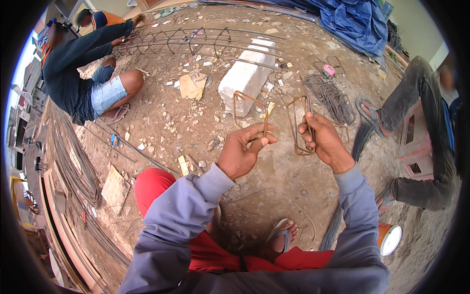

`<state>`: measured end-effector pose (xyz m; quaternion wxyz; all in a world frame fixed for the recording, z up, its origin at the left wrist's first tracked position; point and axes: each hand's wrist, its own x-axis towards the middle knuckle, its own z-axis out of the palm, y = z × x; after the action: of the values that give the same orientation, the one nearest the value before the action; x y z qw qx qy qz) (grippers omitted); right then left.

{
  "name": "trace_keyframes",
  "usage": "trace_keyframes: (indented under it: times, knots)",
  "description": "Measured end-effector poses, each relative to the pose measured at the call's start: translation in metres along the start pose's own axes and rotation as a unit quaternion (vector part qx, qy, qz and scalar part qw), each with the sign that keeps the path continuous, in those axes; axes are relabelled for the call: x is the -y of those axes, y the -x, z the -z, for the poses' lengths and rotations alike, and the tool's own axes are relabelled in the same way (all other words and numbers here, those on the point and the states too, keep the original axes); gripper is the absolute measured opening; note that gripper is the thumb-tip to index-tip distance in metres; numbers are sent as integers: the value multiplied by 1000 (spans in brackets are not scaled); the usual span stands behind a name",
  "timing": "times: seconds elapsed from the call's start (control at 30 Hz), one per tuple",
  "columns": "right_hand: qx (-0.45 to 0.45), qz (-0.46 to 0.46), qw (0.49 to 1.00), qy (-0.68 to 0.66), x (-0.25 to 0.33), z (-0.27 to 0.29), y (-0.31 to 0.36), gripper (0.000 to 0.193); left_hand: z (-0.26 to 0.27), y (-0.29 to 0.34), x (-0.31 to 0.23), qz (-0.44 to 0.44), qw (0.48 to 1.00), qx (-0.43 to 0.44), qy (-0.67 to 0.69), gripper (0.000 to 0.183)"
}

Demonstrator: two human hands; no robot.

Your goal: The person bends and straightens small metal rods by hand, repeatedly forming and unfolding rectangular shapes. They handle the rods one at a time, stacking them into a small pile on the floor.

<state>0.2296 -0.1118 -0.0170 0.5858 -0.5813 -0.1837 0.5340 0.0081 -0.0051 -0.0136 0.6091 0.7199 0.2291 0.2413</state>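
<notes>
My left hand pinches one side of a rusty bent-wire rebar stirrup, a rectangular loop that rises in front of the white block. To its right, my right hand is closed around a few more rebar stirrups, held upright and nested together. The two hands are apart at about the same height. Beyond my right hand, a pile of stirrups lies on the dirt. How many loops my right fingers hold is hard to make out.
A long rebar cage rests with one end on a white block. A person squats at its far left; another sits at right on blocks. Wire bundles, a can, blue tarp and rubble surround me.
</notes>
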Motion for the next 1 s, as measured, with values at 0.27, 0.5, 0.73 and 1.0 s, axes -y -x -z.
trace_keyframes:
  times: [0.27,0.5,0.73,1.0]
  knots:
    - [79,12,996,-38,-3,-18,8,30,-22,10,16,-151,945,101,-272,39]
    - [86,17,996,-17,-6,-24,12,24,-24,11,23,-166,935,151,-275,40]
    - [43,-26,999,-2,-10,-14,27,21,-32,10,30,-243,895,139,-347,36]
    - [-37,-140,969,202,-78,40,77,19,-45,-25,82,-84,920,158,-348,30]
